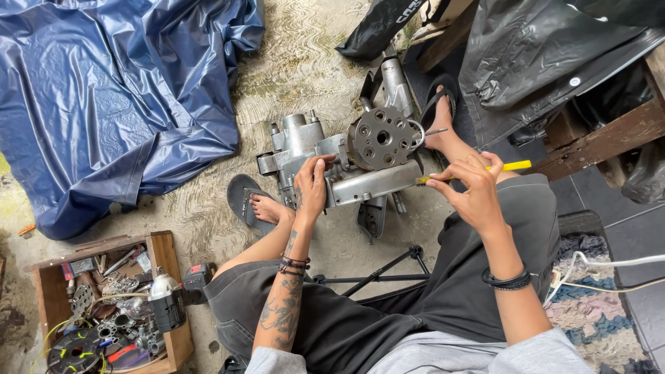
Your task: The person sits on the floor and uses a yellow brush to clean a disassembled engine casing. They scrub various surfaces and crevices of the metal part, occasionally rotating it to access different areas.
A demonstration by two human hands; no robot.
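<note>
A grey metal engine block point(346, 166) with a round perforated disc point(380, 137) lies on the concrete floor between my feet. My left hand point(312, 185) rests on the block's casing, fingers curled over its top. My right hand point(471, 185) holds a yellow-handled tool point(509, 166) whose tip points at the block's right end. Both my feet wear dark sandals, one point(244, 201) left of the block, the other point(439, 104) behind it.
A blue tarp point(118, 97) covers the floor at the left. A wooden box point(163, 253) of metal parts and a cordless drill point(173, 294) sit near my left knee. Black plastic sheeting point(540, 55), wooden beams point(603, 138), a black tripod point(388, 270) and white cables point(609, 266) lie to the right.
</note>
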